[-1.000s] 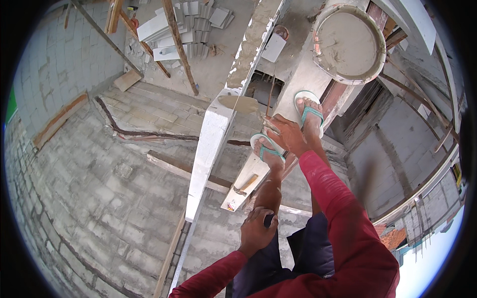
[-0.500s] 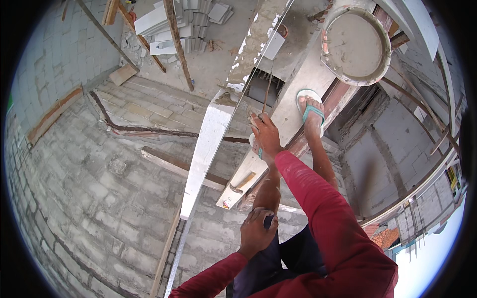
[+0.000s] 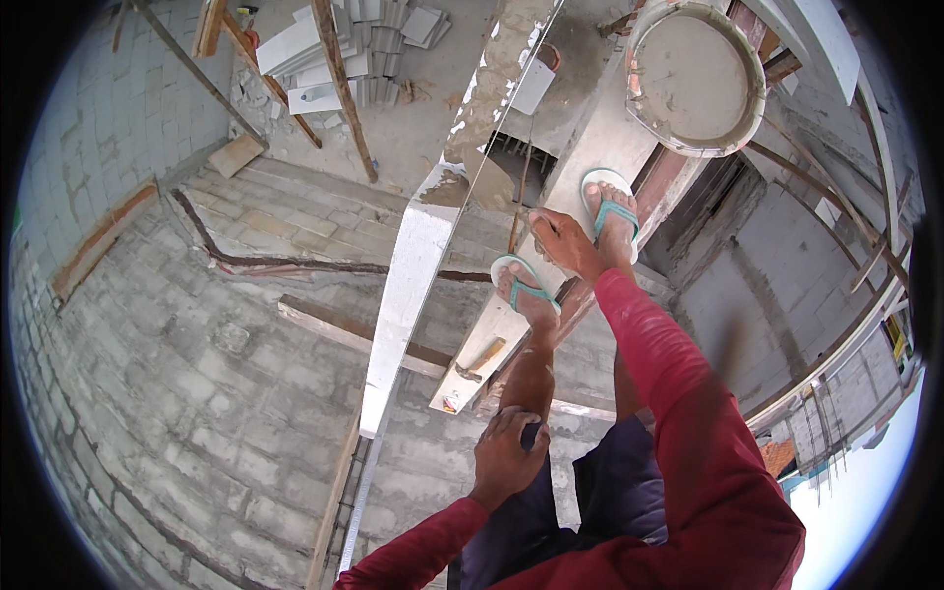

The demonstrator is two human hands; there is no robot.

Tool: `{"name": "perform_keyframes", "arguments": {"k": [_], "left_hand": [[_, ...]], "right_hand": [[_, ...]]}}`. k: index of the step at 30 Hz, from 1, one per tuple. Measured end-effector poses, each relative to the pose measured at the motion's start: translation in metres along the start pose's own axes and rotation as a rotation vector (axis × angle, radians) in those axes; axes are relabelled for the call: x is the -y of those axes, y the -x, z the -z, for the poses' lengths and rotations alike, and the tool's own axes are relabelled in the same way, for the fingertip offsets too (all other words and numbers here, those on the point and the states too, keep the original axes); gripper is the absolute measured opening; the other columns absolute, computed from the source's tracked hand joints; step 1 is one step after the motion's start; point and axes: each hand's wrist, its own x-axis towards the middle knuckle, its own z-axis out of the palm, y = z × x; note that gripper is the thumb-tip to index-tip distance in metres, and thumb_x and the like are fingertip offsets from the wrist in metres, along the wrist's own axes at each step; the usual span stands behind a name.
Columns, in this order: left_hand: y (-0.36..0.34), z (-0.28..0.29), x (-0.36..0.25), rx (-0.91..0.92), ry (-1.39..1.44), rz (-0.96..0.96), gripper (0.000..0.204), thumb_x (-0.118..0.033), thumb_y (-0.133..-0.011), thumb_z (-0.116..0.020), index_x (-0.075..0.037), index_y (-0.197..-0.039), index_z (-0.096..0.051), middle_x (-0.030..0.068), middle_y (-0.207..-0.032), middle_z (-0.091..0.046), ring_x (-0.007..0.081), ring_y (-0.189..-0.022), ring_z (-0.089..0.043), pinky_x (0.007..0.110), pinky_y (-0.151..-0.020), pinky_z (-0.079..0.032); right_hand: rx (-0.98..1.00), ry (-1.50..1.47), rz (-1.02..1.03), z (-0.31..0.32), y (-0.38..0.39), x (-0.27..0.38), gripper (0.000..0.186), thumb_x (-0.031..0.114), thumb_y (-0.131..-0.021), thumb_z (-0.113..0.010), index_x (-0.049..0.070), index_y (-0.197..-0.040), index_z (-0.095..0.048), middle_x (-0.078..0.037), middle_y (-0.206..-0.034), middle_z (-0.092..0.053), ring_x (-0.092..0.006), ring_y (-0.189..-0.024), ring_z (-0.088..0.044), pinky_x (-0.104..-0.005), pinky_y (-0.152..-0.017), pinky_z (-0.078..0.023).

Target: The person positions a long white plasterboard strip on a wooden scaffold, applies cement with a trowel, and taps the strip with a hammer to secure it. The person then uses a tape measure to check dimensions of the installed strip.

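Observation:
My left hand (image 3: 509,454) rests on my bent left knee, thumb apart from the fingers, holding nothing that I can see. My right hand (image 3: 568,242) is raised over the plank (image 3: 582,165) between my sandalled feet, its fingers curled in; whatever they may hold is hidden. Left of it runs a narrow ledge, white on its nearer part (image 3: 406,280) and smeared with grey mortar on its farther part (image 3: 500,74). A thin taut string (image 3: 500,128) follows its edge. A round tub of wet grey mortar (image 3: 696,79) stands at the plank's far end.
A small wood-handled tool (image 3: 482,360) lies at the plank's near end. Below left spreads a grey block surface (image 3: 197,393). Pale slabs (image 3: 315,59) are piled far left, near slanting wooden poles (image 3: 341,88). Beside the plank, a dark gap (image 3: 703,211) opens on the right.
My right hand has moved right and slightly back from above my left foot, its fingers now curled in. My left sandal has come into view. My left hand stays on the knee.

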Motion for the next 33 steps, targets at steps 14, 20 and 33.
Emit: {"name": "perform_keyframes", "arguments": {"k": [14,20,33], "left_hand": [[0.001,0.001,0.002,-0.008,0.015,-0.004,0.03,-0.034,-0.097,-0.072,-0.009,-0.114,-0.074,0.0136,-0.123,-0.073,0.0366,-0.122,-0.067,0.048,-0.105,-0.053],[0.0,-0.001,0.001,-0.062,0.003,-0.043,0.026,-0.031,-0.095,-0.074,-0.01,-0.112,-0.073,0.0103,-0.119,-0.074,0.0355,-0.115,-0.068,0.047,-0.098,-0.055],[-0.003,0.002,-0.005,0.001,0.015,0.014,0.032,-0.035,-0.097,-0.072,-0.01,-0.116,-0.074,0.012,-0.125,-0.073,0.0346,-0.124,-0.066,0.048,-0.106,-0.052]], "right_hand": [[0.519,0.073,-0.132,0.071,-0.05,0.115,0.067,0.06,-0.111,-0.04,0.0,-0.098,-0.066,-0.007,-0.078,-0.063,-0.0182,-0.062,-0.063,-0.0351,-0.055,-0.051],[0.476,0.245,-0.011,0.077,0.006,0.103,0.075,0.071,-0.108,-0.044,0.003,-0.107,-0.076,-0.003,-0.068,-0.063,-0.016,-0.063,-0.065,-0.0338,-0.062,-0.056],[0.29,0.194,-0.175,0.066,-0.04,0.047,0.065,0.063,-0.106,-0.055,0.005,-0.128,-0.075,-0.01,-0.078,-0.076,-0.0292,-0.089,-0.074,-0.0435,-0.094,-0.054]]}}
